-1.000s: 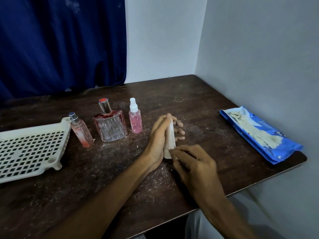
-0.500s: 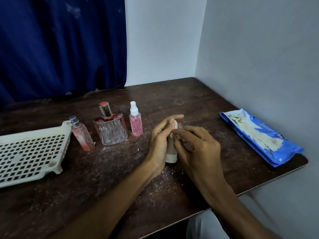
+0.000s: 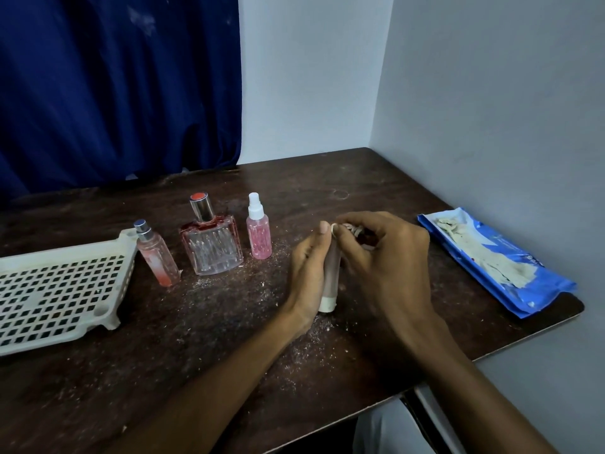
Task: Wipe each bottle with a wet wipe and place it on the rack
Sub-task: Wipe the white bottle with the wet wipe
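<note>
Your left hand clasps a small white bottle standing upright on the dark table, near its middle. Your right hand pinches together at the bottle's top, on what may be a wipe; the view is too dim to confirm. Left of the hands stand a pink spray bottle, a square perfume bottle and a slim pink bottle, the last just beside the white rack. The blue wipes pack lies far right.

My left hand stands on edge on the dark wooden table, fingers curled closed around a small upright white bottle. My right hand pinches its top.
</note>
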